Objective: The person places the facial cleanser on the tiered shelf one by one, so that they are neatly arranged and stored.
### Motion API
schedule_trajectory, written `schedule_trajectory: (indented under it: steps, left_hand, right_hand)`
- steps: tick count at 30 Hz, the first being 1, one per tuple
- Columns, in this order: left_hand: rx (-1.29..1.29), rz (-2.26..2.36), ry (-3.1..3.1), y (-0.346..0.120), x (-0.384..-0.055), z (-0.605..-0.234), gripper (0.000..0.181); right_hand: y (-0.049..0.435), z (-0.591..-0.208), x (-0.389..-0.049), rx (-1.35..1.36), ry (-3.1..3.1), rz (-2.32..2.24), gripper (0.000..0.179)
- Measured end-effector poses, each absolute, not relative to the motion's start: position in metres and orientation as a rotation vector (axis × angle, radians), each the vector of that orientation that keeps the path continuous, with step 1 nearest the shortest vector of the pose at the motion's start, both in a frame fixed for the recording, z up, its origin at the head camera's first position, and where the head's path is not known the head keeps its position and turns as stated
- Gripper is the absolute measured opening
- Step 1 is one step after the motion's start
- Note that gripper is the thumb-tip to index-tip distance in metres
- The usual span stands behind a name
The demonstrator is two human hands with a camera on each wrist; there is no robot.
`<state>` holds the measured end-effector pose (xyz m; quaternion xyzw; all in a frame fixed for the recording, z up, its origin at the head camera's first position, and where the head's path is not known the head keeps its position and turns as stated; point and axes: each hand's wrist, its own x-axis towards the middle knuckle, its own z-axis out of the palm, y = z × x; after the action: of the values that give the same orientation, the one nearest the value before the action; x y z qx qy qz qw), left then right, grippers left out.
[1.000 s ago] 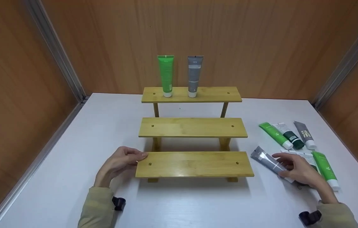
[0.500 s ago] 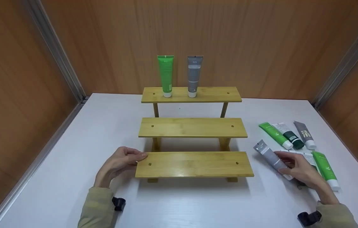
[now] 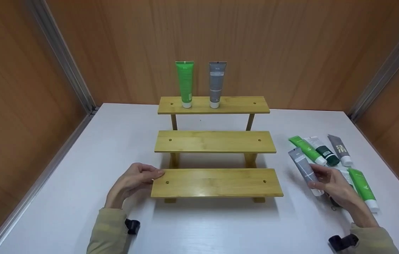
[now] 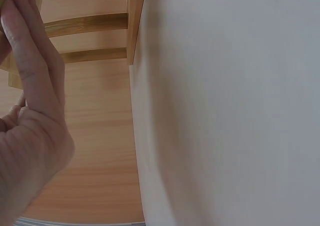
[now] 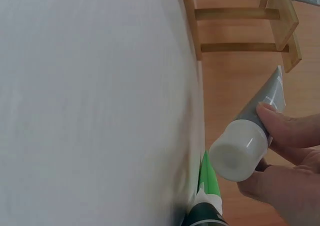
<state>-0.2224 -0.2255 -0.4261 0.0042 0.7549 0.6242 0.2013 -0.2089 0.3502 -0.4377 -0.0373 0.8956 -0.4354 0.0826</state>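
Observation:
A three-tier wooden display stand [image 3: 217, 183] stands on the white table. My left hand [image 3: 134, 181] pinches the left end of its lowest board, thumb on top. In the left wrist view the fingers [image 4: 37, 71] reach up along the board, and their tips are partly cut off. My right hand [image 3: 337, 185] grips a grey tube [image 3: 305, 169] near its white cap, held tilted above the table. The cap [image 5: 240, 151] faces the camera in the right wrist view. Upright on the top board are a green tube [image 3: 185, 83] and another grey tube [image 3: 217, 83].
Several tubes lie at the right: a green tube [image 3: 307, 150], a white tube with a dark green cap [image 3: 326, 155], a grey tube [image 3: 340, 150] and a second green tube [image 3: 363, 188]. Another white tube is mostly behind my right hand. Wooden panels [image 3: 220, 42] enclose the table.
My right hand has lifted the grey tube off the table, and its flat end has swung upward and away. The left hand and the stand have stayed in place.

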Motion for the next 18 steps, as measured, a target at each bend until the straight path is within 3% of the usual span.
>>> schedule_trajectory:
  steps: [18]
  left_hand:
    - [0.003, 1.750, 2.091, -0.226, -0.223, -0.429, 0.031]
  right_hand:
    - [0.327, -0.422, -0.212, -0.079, 2.546, -1.740, 0.082]
